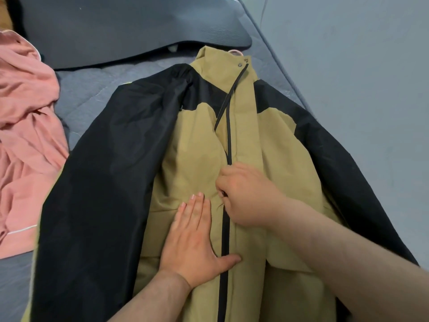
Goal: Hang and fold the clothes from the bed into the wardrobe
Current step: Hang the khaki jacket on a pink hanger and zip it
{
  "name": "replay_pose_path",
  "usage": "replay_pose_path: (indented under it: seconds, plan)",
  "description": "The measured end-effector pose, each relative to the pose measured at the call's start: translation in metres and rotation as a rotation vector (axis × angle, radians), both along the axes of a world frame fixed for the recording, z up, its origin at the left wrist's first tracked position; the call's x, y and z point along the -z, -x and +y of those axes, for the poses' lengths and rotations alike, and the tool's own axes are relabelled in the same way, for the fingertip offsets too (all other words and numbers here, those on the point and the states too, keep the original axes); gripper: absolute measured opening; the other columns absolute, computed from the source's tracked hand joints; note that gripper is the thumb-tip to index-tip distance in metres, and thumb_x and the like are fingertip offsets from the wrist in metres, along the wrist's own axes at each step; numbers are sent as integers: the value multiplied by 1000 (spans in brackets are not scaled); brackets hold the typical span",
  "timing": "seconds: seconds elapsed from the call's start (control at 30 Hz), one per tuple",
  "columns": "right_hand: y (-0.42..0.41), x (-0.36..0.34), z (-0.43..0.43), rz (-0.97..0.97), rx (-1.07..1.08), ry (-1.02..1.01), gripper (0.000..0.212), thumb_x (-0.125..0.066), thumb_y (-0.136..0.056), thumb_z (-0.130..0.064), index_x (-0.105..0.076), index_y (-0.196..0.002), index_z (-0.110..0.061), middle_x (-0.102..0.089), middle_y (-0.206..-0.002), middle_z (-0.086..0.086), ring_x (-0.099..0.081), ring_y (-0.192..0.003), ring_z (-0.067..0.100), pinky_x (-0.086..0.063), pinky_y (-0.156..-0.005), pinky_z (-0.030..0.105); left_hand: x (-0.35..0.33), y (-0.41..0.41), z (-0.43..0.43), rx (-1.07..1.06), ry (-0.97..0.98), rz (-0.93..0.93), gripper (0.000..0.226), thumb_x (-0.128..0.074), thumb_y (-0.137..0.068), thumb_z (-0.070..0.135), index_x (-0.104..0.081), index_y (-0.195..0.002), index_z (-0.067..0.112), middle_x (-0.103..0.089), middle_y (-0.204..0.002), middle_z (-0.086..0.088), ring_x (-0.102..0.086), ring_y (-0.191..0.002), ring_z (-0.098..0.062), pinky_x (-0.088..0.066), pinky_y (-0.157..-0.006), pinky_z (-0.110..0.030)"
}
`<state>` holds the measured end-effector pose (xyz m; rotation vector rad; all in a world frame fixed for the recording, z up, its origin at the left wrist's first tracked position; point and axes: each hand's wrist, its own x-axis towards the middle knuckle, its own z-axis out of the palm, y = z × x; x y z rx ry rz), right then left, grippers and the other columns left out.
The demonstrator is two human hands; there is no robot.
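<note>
a tan and black jacket [197, 135] lies front-up along a grey quilted bed [348, 66], collar pointing away from the person. the left hand [197, 233] lies flat on the tan front panel, fingers straight and together, thumb spread toward the black zip [224, 240] just beside it. the right hand [246, 194], just ahead of the left across the zip line, has its fingers curled and pinching at the zip where the closed stretch ends; the pull itself is hidden under the fingers. beyond that hand the zip runs open, its tape parting toward a stand-up collar with two metal snaps [240, 64].

the shell looks like thin, smooth woven cloth with a slight sheen on the black sleeves, puckering in soft folds around both hands. it should be light and limp, probably slick under the palm, so the flat hand likely serves to pin the cloth taut while the other works the zip. for hanging, the shoulders and collar seem the places to take hold.

out past the left hand's outer side lies a rumpled pink garment [25, 126], soft and matte, with pale piping. well beyond both hands sits a dark ribbed pillow [116, 26]. a small pink piece peeks above the collar, too little to name.
</note>
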<state>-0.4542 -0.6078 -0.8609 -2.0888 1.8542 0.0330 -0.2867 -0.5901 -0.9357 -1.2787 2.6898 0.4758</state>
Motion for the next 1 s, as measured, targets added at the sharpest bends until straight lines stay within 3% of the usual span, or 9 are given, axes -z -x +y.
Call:
replay_pose_path:
  seconds: [0.1,0.17,0.4,0.57,0.63,0.7,0.77,0.83,1.0]
  plan:
    - [12,-2,-11,-112,177,-256,10,-56,-92,-18,-57,-83,-14,-60,-88,2,-56,-83,21,-52,-74,36,1,0,-1,6,-9,1,131,-40,-54,94,-34,-146,0,-29,-154,-17,-28,-143,-29,-18,-111,-43]
    - [20,3,-9,-155,319,-309,8,-60,-93,-21,-60,-87,-15,-62,-88,1,-60,-82,19,-55,-75,35,-1,2,-1,11,-30,1,132,-40,-54,94,-31,-146,0,-28,-154,-17,-28,-143,-30,-18,-110,-44]
    - [51,17,-58,-309,709,32,10,-59,-93,-21,-59,-84,-17,-60,-80,-1,-57,-76,17,-51,-68,33,1,1,-2,17,-58,-7,131,-39,-56,95,-34,-145,-2,-30,-153,-19,-30,-142,-31,-19,-109,-44]
    - [42,50,-52,-607,871,80,11,-60,-93,-20,-58,-82,-21,-62,-83,-6,-59,-81,11,-43,-64,21,-7,0,-2,-26,-75,35,118,-34,-67,90,-36,-146,2,-35,-152,-14,-34,-140,-27,-17,-112,-40]
    - [46,54,-52,-645,900,85,14,-62,-92,-21,-57,-79,-24,-63,-84,-7,-59,-80,10,-42,-63,20,-27,19,-18,-99,-3,187,102,-29,-78,82,-20,-153,13,-26,-157,-6,-24,-144,-23,-2,-117,-30]
    - [51,53,-56,-653,909,91,15,-62,-91,-21,-57,-78,-24,-64,-83,-7,-59,-79,9,-44,-65,23,-39,48,-52,-143,106,317,96,-34,-84,73,2,-154,19,-7,-161,-1,-4,-148,-19,8,-114,-28]
    - [52,54,-57,-674,915,95,14,-62,-92,-22,-58,-79,-24,-64,-83,-7,-60,-80,10,-47,-68,26,-40,72,-87,-111,190,265,102,-35,-83,72,13,-152,15,12,-161,-6,11,-148,-19,13,-113,-30]
    - [53,55,-55,-690,918,86,13,-61,-92,-22,-58,-80,-24,-63,-83,-7,-59,-80,9,-48,-70,26,-26,80,-108,-91,185,178,108,-30,-80,76,16,-151,10,19,-159,-10,17,-147,-20,14,-117,-31]
    - [58,56,-58,-719,899,38,12,-61,-93,-24,-58,-82,-24,-64,-83,-7,-61,-80,10,-54,-73,29,5,77,-111,-91,161,79,114,-29,-75,81,10,-151,5,14,-159,-14,13,-147,-23,8,-117,-35]
